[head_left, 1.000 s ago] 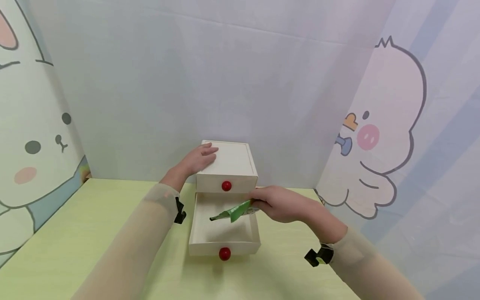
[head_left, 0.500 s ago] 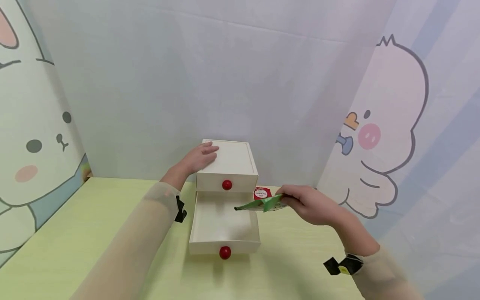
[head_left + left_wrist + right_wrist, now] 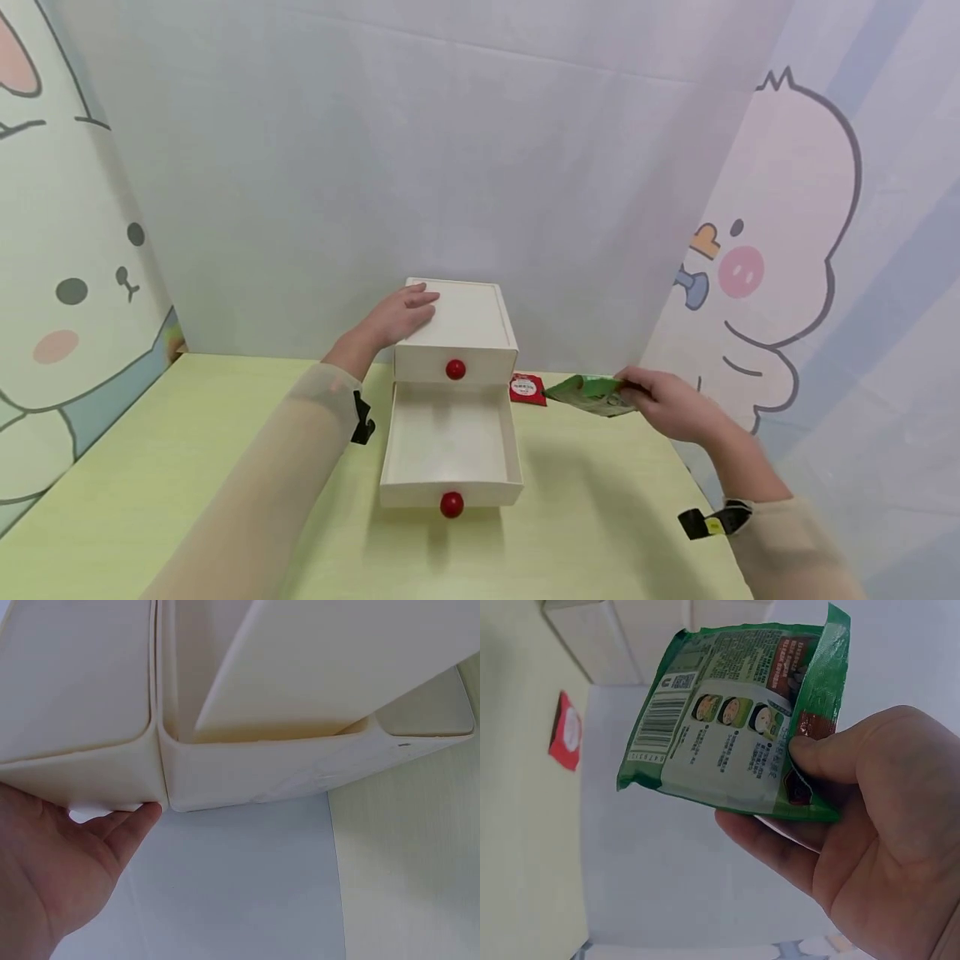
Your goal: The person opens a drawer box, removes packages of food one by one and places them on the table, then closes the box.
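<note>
A green food packet (image 3: 720, 720) with printed cooking pictures and a barcode is pinched at one end by my right hand (image 3: 671, 406), held above the table to the right of a white drawer unit (image 3: 461, 312). My left hand (image 3: 393, 319) rests on the unit's top at its left edge, fingers spread over it. In the left wrist view that hand (image 3: 67, 862) touches the unit's side. The lower drawer (image 3: 450, 437), with a red knob (image 3: 452, 505), is pulled out and bare inside. Above it the upper drawer (image 3: 420, 365) is closed.
A small red packet (image 3: 528, 389) lies on the pale yellow-green table (image 3: 225, 450), just right of the unit. Light curtains (image 3: 300, 167) with cartoon animals stand behind and at both sides.
My right hand has carried the green packet from over the open drawer out to the right, uncovering the red packet. The left hand stays on the unit's top.
</note>
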`<state>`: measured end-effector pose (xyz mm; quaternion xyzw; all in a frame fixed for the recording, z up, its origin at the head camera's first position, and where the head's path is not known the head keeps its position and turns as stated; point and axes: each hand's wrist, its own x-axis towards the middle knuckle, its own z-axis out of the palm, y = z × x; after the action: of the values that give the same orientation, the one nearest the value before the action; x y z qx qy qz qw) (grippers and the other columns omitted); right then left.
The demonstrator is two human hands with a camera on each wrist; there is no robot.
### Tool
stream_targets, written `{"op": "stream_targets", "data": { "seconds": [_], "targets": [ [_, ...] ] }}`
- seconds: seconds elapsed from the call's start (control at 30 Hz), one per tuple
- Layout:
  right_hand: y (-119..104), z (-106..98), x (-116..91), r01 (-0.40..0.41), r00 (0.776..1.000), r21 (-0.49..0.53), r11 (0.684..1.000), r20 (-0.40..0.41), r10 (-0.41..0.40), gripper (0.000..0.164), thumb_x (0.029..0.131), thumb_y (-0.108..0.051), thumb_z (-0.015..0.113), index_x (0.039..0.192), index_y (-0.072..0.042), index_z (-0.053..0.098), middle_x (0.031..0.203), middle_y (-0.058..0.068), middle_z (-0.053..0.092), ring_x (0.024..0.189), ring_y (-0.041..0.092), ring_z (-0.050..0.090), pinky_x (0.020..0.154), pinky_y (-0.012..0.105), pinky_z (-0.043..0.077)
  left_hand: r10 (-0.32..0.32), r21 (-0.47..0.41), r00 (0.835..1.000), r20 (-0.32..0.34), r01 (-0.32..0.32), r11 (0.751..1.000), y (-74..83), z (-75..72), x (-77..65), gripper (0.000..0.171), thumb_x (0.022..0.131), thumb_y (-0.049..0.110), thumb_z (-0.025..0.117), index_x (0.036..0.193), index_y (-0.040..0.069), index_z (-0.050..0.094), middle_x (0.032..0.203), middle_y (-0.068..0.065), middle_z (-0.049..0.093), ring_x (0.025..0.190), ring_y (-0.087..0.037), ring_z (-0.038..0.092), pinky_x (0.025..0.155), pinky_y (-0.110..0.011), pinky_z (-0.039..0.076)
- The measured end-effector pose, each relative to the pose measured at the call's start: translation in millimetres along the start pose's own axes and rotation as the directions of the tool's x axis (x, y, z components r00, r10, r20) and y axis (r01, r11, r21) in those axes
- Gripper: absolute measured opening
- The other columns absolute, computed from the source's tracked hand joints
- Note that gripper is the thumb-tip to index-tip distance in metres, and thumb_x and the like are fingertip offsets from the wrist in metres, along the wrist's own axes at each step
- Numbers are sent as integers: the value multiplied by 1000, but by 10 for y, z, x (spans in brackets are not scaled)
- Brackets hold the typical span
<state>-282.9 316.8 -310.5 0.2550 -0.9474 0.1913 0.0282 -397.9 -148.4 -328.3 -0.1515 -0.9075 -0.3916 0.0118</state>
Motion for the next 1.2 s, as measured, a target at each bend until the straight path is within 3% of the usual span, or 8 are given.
{"op": "stream_targets", "data": {
  "seconds": [0.13, 0.33, 0.57, 0.7, 0.83, 0.97, 1.07, 1.2],
  "targets": [
    [270, 195, -14, -60, 997, -34, 998, 51, 62, 22, 113, -7, 56, 125, -7, 73, 110, 4, 76, 96, 16, 66, 82, 43, 57, 1, -1, 1000, 11, -1, 1000, 0, 1, -3, 57, 117, 40, 43, 169, 17, 46, 186, -9, 19, 173, -40, 9, 138, -65, 11],
    [498, 412, -12, -56, 993, -78, 995, 101, 64, 21, 110, -3, 57, 118, -8, 75, 102, 2, 74, 91, 17, 64, 80, 42, 55, -5, -9, 1000, 6, 5, 1000, 19, -3, -16, 57, 117, 39, 43, 169, 16, 46, 186, -9, 19, 173, -41, 9, 138, -65, 11],
    [618, 616, -61, -76, 971, -74, 994, 220, 91, 21, 110, -4, 57, 105, -14, 76, 96, 0, 73, 85, 13, 59, 75, 35, 50, -5, -3, 1000, 13, 6, 1000, 28, 4, -35, 58, 116, 40, 42, 169, 16, 45, 186, -9, 18, 172, -42, 8, 138, -66, 10],
    [642, 736, -68, -79, 961, -95, 992, 258, 101, 25, 105, 1, 60, 110, -11, 81, 105, 4, 78, 97, 22, 71, 83, 42, 59, -2, -7, 1000, 11, 2, 1000, 40, -8, -48, 57, 117, 39, 42, 169, 16, 45, 186, -9, 19, 173, -41, 8, 138, -65, 10],
    [639, 876, -54, -135, 934, -126, 983, 316, 168, 37, 98, 9, 58, 115, -14, 82, 118, 6, 79, 104, 23, 70, 88, 44, 58, 0, -2, 1000, 13, 0, 1000, 47, -23, -63, 57, 117, 39, 43, 169, 16, 46, 185, -10, 20, 173, -40, 9, 138, -65, 11],
    [594, 983, -28, -207, 912, -142, 968, 331, 243, 23, 98, 1, 61, 96, -18, 75, 98, 2, 72, 82, 17, 56, 74, 36, 44, 3, 2, 1000, 15, -3, 1000, 44, -24, -56, 57, 117, 39, 42, 169, 16, 46, 185, -10, 19, 173, -41, 9, 138, -65, 11],
    [573, 1040, -6, -215, 922, -150, 965, 295, 251, 27, 104, -14, 64, 78, -20, 61, 73, -3, 54, 66, 13, 47, 66, 31, 37, 2, 1, 1000, 13, -2, 1000, 43, -23, -52, 57, 117, 38, 42, 169, 15, 45, 185, -11, 19, 172, -41, 9, 138, -65, 11],
    [561, 1108, 34, -186, 944, -170, 968, 243, 224, 39, 107, -22, 69, 72, -20, 52, 64, -6, 44, 59, 10, 41, 62, 28, 33, -2, 7, 1000, 14, 2, 1000, 37, -15, -45, 57, 117, 38, 42, 169, 15, 45, 185, -11, 19, 172, -41, 9, 138, -65, 11]
  ]
}}
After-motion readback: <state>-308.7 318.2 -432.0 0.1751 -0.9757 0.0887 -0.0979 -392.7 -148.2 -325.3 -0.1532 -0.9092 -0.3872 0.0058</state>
